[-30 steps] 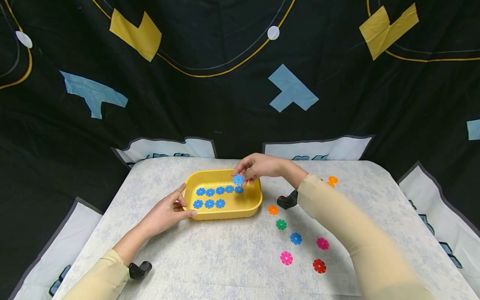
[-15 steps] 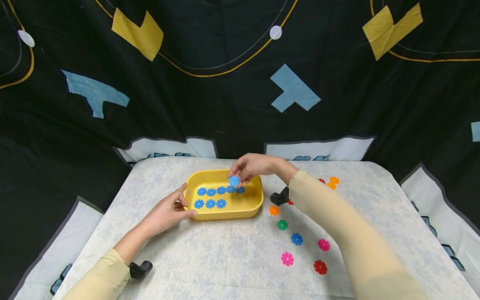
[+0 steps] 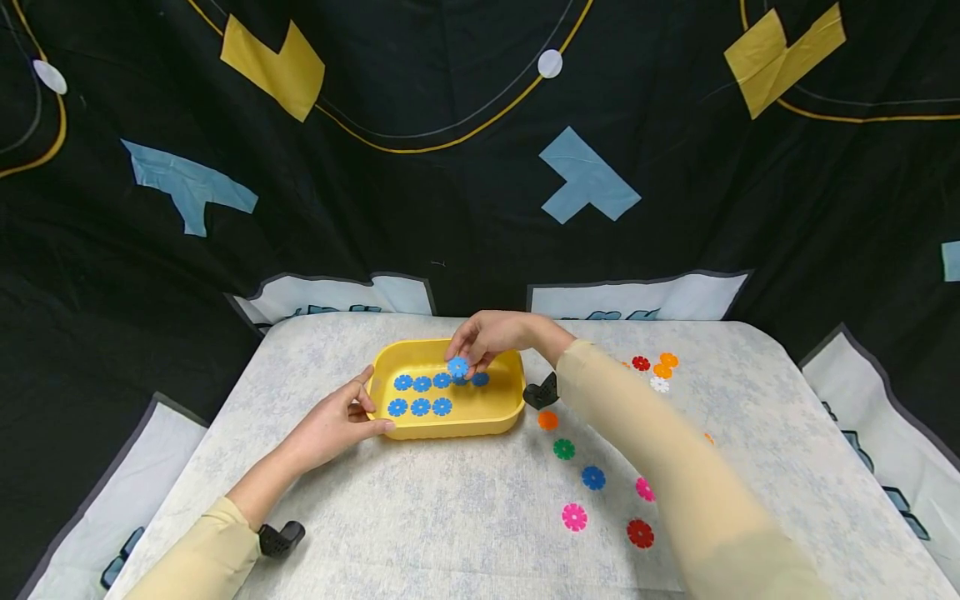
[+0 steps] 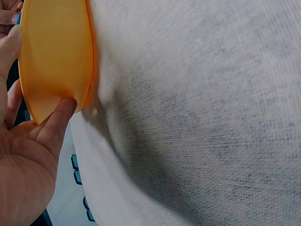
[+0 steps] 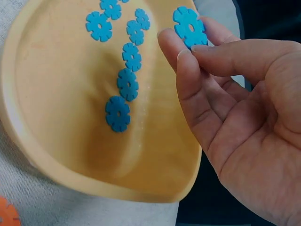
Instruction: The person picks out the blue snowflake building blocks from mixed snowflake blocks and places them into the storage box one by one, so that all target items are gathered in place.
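A yellow plastic tray [image 3: 450, 432] stands on the cloth-covered table. My left hand [image 3: 339, 419] grips its left end, thumb along the front wall and fingers at the corner. Above the tray's back part, my right hand [image 3: 495, 333] pinches a blue notched plastic disc [image 3: 457, 367] between thumb and fingers. The right wrist view shows this snowflake-like disc [image 5: 185, 23] tilted upright, raised over the tray floor. Inside the tray, several matching blue discs [image 3: 422, 384] lie in a back row, with a shorter front row [image 3: 421, 407] of three.
Loose discs lie right of the tray: orange [image 3: 548, 420], green [image 3: 564, 449], blue [image 3: 593, 477], pink [image 3: 574, 517] and red [image 3: 641, 533]. Farther back are orange [image 3: 664, 364] and white [image 3: 660, 384] ones, partly beyond the right sleeve [image 3: 645, 433]. A black curtain [image 3: 465, 233] hangs behind the table.
My right hand has moved left over the tray with the blue disc pinched, uncovering a white disc at the back right. My left hand keeps its grip on the tray.
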A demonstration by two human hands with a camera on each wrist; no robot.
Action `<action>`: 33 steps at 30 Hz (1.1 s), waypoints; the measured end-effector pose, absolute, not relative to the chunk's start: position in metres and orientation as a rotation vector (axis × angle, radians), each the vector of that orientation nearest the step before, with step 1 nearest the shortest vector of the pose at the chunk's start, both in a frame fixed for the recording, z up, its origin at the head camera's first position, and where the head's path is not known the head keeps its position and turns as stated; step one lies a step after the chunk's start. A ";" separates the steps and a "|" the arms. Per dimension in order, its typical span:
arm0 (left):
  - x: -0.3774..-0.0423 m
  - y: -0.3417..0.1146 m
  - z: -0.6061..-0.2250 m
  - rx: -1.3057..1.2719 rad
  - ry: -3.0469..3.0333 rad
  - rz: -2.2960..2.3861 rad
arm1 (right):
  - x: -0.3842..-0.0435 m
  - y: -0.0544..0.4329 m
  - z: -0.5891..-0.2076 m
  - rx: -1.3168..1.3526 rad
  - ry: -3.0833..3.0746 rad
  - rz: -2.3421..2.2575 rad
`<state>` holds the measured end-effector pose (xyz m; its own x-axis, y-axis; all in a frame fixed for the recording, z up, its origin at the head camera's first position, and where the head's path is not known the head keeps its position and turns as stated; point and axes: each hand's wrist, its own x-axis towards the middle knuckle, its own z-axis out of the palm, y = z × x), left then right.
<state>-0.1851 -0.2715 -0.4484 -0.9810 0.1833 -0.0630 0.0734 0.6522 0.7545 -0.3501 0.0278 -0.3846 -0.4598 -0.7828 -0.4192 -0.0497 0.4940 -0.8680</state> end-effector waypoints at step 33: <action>-0.185 -0.271 -0.450 0.208 2.736 1.238 | -0.341 0.014 -0.415 -0.660 1.927 -0.828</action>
<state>-0.1855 -0.2715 -0.4497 -0.9818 0.1790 -0.0629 0.0710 0.6539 0.7533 -0.3405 0.0141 -0.4151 -0.4443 -0.7222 -0.5301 -0.1125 0.6320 -0.7668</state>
